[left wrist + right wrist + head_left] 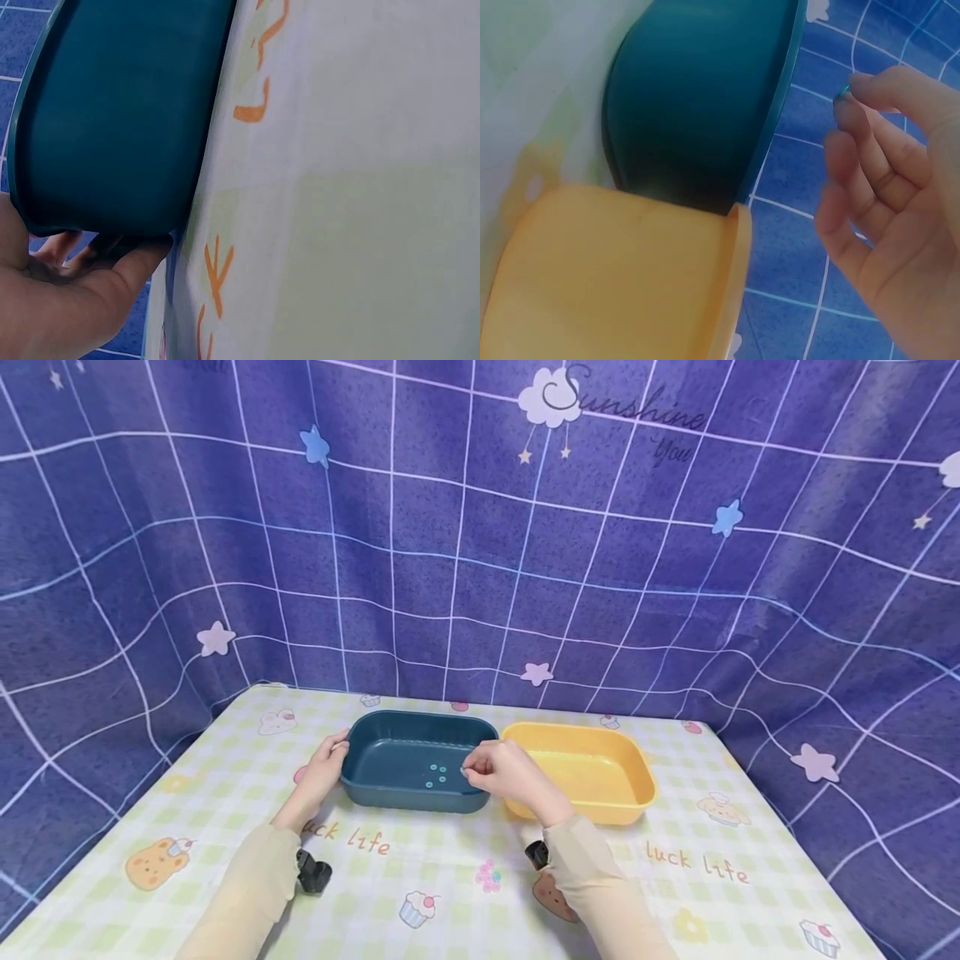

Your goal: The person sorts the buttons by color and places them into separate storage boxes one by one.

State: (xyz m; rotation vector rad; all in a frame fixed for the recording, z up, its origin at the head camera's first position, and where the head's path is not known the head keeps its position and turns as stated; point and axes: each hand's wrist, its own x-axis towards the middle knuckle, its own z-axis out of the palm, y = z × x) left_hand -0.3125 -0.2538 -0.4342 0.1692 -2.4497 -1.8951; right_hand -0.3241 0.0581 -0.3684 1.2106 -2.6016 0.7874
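At the left end of a teal basin (416, 802), my left hand (322, 768) holds the wall and rim; in the left wrist view its fingers (142, 262) bend round that end. My right hand (498, 768) is over the basin's right end. Its thumb and forefinger pinch a small teal button-like disc (843, 92), mostly covered by the fingertips. The other fingers of that hand are loosely bent. Several similar small discs (442, 779) lie on the basin floor, left of the right hand.
A yellow basin (600, 768) stands right beside the teal one, partly behind my right wrist. Both are on a table with a checked, printed cloth (450, 868). A blue gridded curtain (480, 568) hangs behind and at both sides.
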